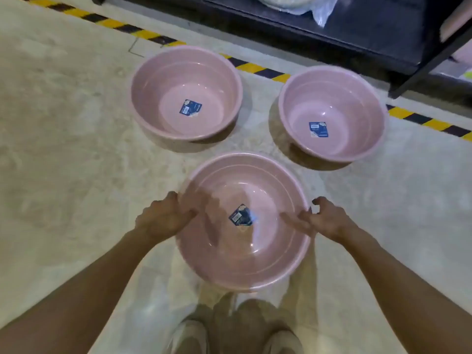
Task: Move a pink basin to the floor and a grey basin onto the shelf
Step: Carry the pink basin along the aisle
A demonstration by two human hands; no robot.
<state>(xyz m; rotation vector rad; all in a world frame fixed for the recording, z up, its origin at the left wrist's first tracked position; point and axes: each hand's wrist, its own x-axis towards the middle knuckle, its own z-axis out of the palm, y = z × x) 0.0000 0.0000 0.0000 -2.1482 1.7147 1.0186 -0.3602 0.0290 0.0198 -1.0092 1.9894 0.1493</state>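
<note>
Three pink basins with blue labels inside are in the head view. The nearest pink basin (242, 264) is low over the pale floor (63, 149), just ahead of my feet, and looks blurred. My left hand (163, 218) grips its left rim, thumb inside. My right hand (329, 221) is at its right rim, thumb lying inside and fingers curled outside. A second pink basin (186, 80) rests on the floor further off to the left, and a third (332, 98) to the right. No grey basin is clearly visible.
A dark shelf (370, 29) runs across the top right, with a plastic-wrapped pale item (301, 3) on its low board. Yellow-black hazard tape (255, 67) marks the floor in front of it. My shoes (189, 335) are at the bottom edge.
</note>
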